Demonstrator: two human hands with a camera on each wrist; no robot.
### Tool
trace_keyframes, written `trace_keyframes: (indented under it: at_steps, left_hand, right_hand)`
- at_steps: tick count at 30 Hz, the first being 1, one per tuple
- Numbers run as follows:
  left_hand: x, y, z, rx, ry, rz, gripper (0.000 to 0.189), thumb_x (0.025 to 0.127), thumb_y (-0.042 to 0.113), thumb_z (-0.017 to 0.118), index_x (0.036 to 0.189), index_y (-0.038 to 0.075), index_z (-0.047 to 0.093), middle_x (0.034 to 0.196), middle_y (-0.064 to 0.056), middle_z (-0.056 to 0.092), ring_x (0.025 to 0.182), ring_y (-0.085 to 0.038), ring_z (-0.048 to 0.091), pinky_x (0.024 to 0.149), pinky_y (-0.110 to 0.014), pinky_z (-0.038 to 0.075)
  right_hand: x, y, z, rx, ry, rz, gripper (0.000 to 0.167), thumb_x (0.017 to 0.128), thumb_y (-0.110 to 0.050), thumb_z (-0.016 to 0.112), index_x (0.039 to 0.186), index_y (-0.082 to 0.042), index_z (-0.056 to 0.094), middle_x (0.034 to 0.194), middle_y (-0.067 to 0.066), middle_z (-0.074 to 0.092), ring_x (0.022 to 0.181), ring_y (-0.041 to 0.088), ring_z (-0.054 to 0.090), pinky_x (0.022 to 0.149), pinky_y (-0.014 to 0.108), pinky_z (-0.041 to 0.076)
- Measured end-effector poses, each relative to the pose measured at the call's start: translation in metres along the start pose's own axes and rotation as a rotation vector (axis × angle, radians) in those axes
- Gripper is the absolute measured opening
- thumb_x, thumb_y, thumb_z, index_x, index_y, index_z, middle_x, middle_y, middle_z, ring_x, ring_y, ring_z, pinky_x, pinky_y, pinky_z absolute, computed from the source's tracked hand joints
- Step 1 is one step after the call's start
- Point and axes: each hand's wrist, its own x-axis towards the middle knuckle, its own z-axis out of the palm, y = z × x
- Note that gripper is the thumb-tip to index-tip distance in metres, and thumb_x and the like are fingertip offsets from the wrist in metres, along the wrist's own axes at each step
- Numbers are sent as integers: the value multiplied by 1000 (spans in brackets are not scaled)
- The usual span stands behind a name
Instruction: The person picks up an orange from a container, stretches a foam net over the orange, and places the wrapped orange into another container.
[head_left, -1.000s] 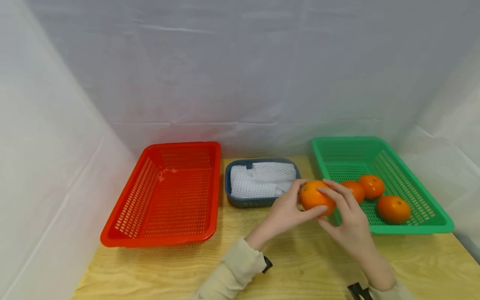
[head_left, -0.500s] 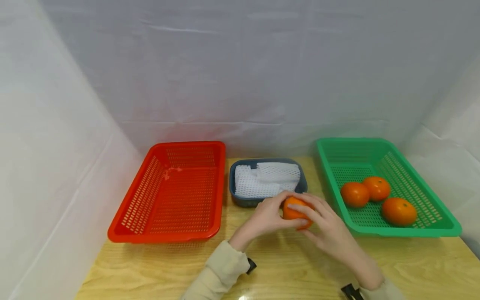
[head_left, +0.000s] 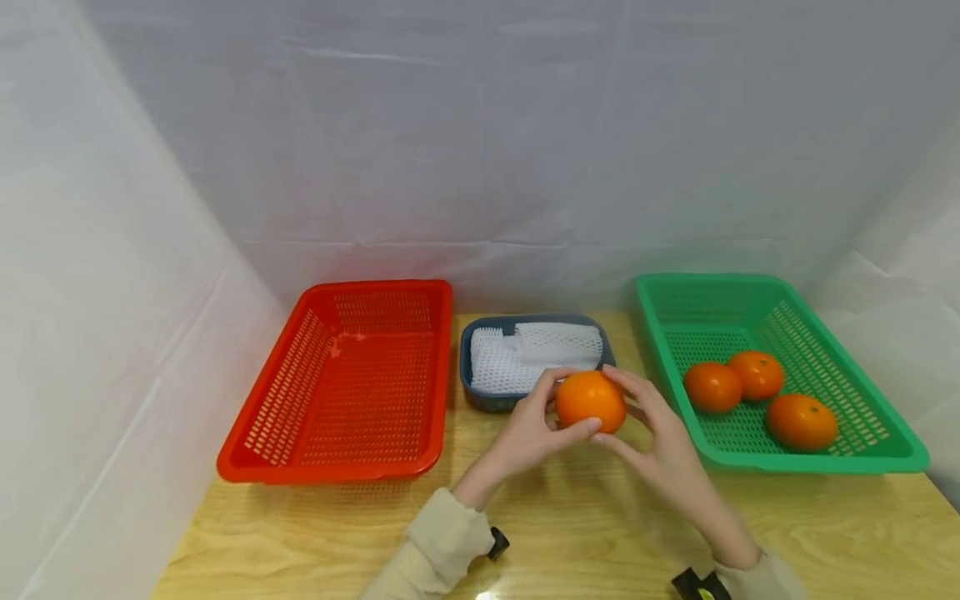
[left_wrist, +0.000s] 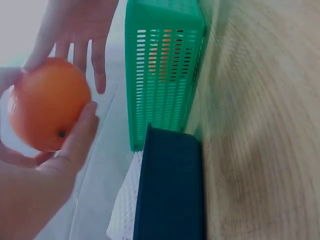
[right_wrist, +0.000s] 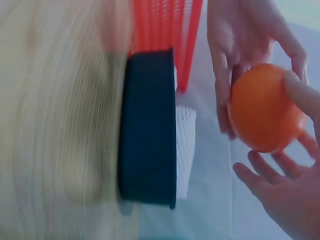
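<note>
Both hands hold one orange [head_left: 589, 401] up over the table, in front of the small dark box. The left hand [head_left: 525, 433] grips it from the left, thumb on the near side and fingers behind. From the other side, the right hand [head_left: 660, 437] pinches it with thumb and forefinger, its remaining fingers spread away from the fruit in the right wrist view. A dark stem spot shows on the orange [left_wrist: 50, 105] in the left wrist view. Behind the hands, white foam net sleeves [head_left: 517, 354] lie in the dark blue box [head_left: 491, 402].
To the right stands a green basket [head_left: 813, 463] with a few oranges [head_left: 801, 422] in it. On the left is a red basket [head_left: 360, 408] with a small pale reddish patch on its floor. White sheeting [head_left: 480, 150] encloses the back and sides of the wooden table [head_left: 570, 533].
The orange has come left from beside the green basket to in front of the dark box, both hands moving with it. It has been turned, and the right hand's fingers have drawn back from across it.
</note>
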Motion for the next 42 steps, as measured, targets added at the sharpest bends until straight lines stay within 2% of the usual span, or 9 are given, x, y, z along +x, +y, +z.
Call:
trace_keyframes:
  at_steps: [3, 6, 11, 18, 25, 29, 33, 36, 42]
  left_hand:
    - [-1, -1, 1, -106, 14, 60, 63, 93, 28, 74, 147, 21, 41, 142, -8, 45, 116, -20, 61, 89, -33, 58]
    - [-2, -3, 2, -161, 34, 149, 68, 94, 32, 73, 150, 25, 37, 141, -12, 40, 113, -24, 62, 86, -35, 59]
    - [-3, -8, 2, -189, 50, 245, 67, 95, 35, 71, 152, 24, 38, 143, -13, 40, 113, -25, 62, 86, -37, 59]
    - [-8, -10, -5, -184, 26, 208, 67, 95, 25, 73, 150, 15, 36, 143, -14, 43, 117, -24, 62, 92, -36, 57]
    - [-17, -11, -15, -112, 16, 117, 64, 93, 12, 74, 143, 15, 35, 143, -13, 45, 124, -25, 58, 100, -32, 52]
    - [-22, -15, -19, -30, 29, 68, 66, 92, 18, 76, 143, 14, 33, 146, -10, 43, 130, -25, 54, 102, -32, 51]
    - [-27, -19, -25, 102, 29, 62, 70, 92, 24, 77, 148, 16, 36, 149, -5, 46, 132, -23, 51, 105, -38, 48]
    - [-30, -22, -29, 193, 8, 60, 73, 91, 23, 78, 152, 16, 38, 152, -3, 46, 130, -23, 52, 105, -42, 47]
    - [-34, -28, -35, 322, -28, 28, 75, 89, 30, 81, 152, 15, 43, 152, -4, 49, 129, -22, 56, 106, -39, 47]
  right_hand:
    - [0, -3, 3, 166, 13, 142, 76, 86, 2, 77, 153, -13, 43, 152, 9, 46, 126, 3, 53, 96, 17, 49]
    - [0, -6, 6, 320, 27, 247, 70, 92, 2, 71, 154, -10, 40, 155, 14, 41, 125, 0, 54, 93, 19, 52]
    - [2, -9, 11, 394, 26, 323, 65, 95, -3, 69, 153, -6, 40, 157, 18, 37, 126, -6, 51, 93, 19, 51]
    - [3, -11, 13, 423, 15, 381, 68, 92, -4, 74, 152, -9, 44, 157, 14, 40, 120, -2, 58, 91, 22, 54]
    - [5, -8, 17, 452, -42, 351, 74, 85, 0, 80, 150, -5, 46, 155, 14, 41, 122, 3, 56, 92, 24, 54]
    - [6, -4, 21, 428, -99, 332, 73, 84, 0, 81, 149, -4, 48, 155, 16, 42, 124, 23, 58, 92, 28, 55]
    - [6, 2, 25, 399, -144, 318, 71, 83, -2, 82, 147, -3, 50, 153, 20, 44, 120, 45, 58, 92, 35, 56]
    - [5, 6, 28, 406, -184, 324, 72, 82, -3, 83, 146, -5, 51, 151, 21, 45, 121, 46, 58, 92, 37, 56]
    - [3, 14, 35, 416, -277, 351, 73, 81, -4, 84, 146, -5, 51, 151, 23, 43, 125, 49, 54, 95, 38, 55]
